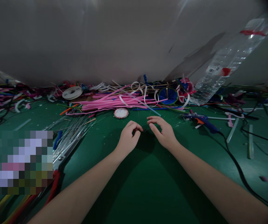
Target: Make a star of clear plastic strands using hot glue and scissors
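The left hand (128, 138) was curled nearly closed, thumb against bent fingertips. The right hand (163, 132) was half-curled, and its thumb and forefinger reached toward the left; I could not tell whether they met or held anything. Both hovered low over the smooth green tabletop (148, 186). Nearest lay a small round dish (121, 113), red-rimmed with a grainy white filling, just beyond the left hand. Behind it sprawled a heap of soft pink strips (108, 101) and curling white bands. Thin metal wires (72, 129) fanned out to the left. A blue glue gun (204, 121) lay to the right, trailing a black cord (238, 171). Bare green lay open between the forearms, toward the near edge.
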Demonstrator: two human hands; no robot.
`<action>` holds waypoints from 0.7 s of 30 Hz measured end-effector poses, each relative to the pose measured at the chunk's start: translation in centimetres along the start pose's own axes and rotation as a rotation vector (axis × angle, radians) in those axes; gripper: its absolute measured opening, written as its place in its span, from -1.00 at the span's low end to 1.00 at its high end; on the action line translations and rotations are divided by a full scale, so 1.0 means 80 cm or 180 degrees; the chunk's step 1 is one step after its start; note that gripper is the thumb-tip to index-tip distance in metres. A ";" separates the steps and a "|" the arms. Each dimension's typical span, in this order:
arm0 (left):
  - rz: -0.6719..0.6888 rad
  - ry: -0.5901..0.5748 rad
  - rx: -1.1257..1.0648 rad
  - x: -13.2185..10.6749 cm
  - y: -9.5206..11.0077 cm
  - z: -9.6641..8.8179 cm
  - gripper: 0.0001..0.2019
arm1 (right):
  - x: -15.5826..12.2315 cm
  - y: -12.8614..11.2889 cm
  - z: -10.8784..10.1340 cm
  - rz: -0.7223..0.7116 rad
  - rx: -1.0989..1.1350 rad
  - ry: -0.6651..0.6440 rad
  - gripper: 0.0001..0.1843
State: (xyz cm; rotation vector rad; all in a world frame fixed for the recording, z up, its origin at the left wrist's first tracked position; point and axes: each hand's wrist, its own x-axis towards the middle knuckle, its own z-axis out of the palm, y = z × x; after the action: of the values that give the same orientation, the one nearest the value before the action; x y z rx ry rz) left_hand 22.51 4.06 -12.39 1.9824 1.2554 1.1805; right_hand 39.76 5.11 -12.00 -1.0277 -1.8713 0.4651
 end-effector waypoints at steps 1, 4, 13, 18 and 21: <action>0.0003 -0.0002 -0.0003 0.000 0.000 0.000 -0.80 | 0.000 0.000 0.000 0.0015 -0.0007 0.0012 -0.81; 0.0011 0.0009 -0.0020 0.000 0.000 -0.001 -0.79 | 0.000 -0.001 0.000 0.0026 -0.0028 0.0027 -0.82; 0.0000 0.0023 -0.0073 -0.001 -0.001 0.000 -0.80 | -0.002 -0.002 -0.001 0.0026 -0.0052 0.0193 -0.78; -0.0076 0.0106 -0.0203 0.001 -0.004 0.000 -0.78 | -0.003 -0.006 -0.004 -0.0010 -0.0031 0.0361 -0.76; -0.0156 0.0322 -0.0398 -0.002 -0.005 0.000 -0.79 | -0.003 -0.008 -0.005 -0.0046 -0.0003 0.0496 -0.73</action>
State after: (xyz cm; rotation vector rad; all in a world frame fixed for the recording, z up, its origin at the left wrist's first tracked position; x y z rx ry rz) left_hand 22.29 4.08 -12.78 1.8123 1.2404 1.3162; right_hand 39.87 4.52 -11.46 -1.0208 -1.7394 0.3650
